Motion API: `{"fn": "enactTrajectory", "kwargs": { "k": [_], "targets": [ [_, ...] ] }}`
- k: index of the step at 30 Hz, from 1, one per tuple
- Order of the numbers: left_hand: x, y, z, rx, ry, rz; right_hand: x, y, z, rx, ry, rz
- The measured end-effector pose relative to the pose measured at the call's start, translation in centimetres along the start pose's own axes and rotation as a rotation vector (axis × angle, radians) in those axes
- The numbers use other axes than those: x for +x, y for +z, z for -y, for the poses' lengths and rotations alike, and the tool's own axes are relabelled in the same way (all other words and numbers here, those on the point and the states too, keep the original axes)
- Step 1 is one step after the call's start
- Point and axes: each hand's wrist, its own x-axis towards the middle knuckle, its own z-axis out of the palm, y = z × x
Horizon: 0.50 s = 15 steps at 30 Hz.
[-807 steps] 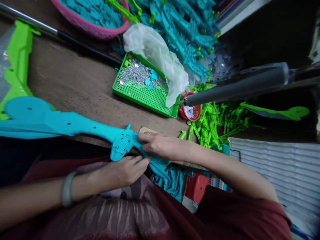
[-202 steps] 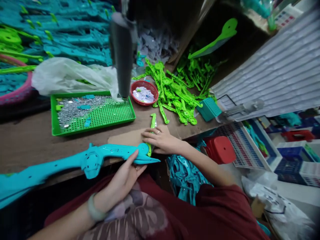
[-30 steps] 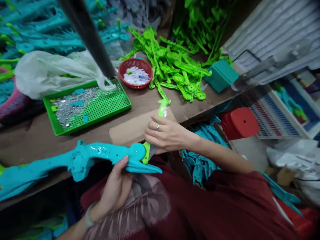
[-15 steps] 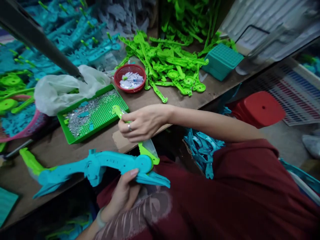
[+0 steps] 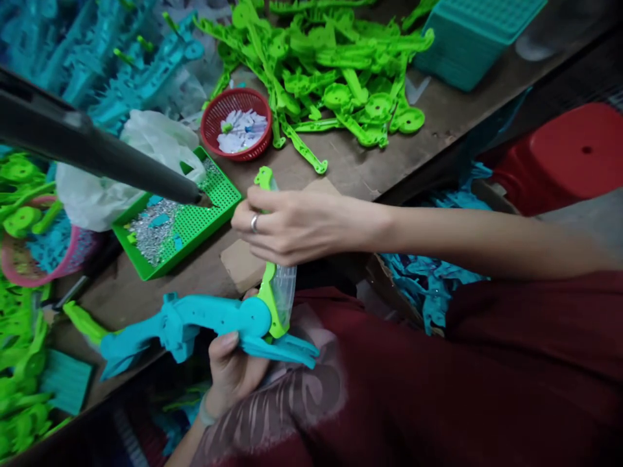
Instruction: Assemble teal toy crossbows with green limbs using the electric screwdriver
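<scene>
My left hand (image 5: 232,373) is closed around the underside of a long turquoise plastic toy part (image 5: 195,323), near its round hinge end, over my lap. My right hand (image 5: 296,224) is closed round a bright green plastic blade piece (image 5: 268,285) that stands almost upright, its lower end seated at the turquoise part's round end. A clear film shows along the green piece below my fingers. A ring sits on one right finger.
A green perforated tray (image 5: 195,220) with small silver screws lies on the wooden bench (image 5: 438,130). Behind are a red basket (image 5: 237,123), a heap of green parts (image 5: 331,78), a white bag (image 5: 146,155), a teal box (image 5: 467,32). A dark hanging tool (image 5: 97,149) crosses left; a red stool (image 5: 559,155) stands right.
The green piece has swung from lying flat beside the turquoise part to standing nearly upright. My right hand rose with it; my view tilted left and closer.
</scene>
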Motion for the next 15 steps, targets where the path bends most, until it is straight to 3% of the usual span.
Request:
{"fn": "enactTrajectory", "kwargs": {
  "k": [5, 8, 11, 13, 15],
  "targets": [
    [0.0, 1.5, 0.3, 0.066, -0.086, -0.165, -0.2, 2.8, -0.2, 0.105, 0.131, 0.082],
    [0.2, 1.6, 0.2, 0.088, -0.107, -0.177, -0.8, 4.4, -0.1, 0.162, 0.304, -0.033],
    [0.1, 1.1, 0.1, 0.132, -0.096, -0.200, -1.9, 4.5, 0.9, 0.273, 0.571, -0.165],
    [-0.1, 0.8, -0.1, 0.162, -0.121, -0.203, -2.8, 3.8, 2.8, 0.386, 0.748, -0.262],
    [-0.3, 0.8, -0.2, 0.174, -0.165, -0.173, -3.4, 2.5, 5.7, 0.567, 0.817, -0.391]
  ]
}}
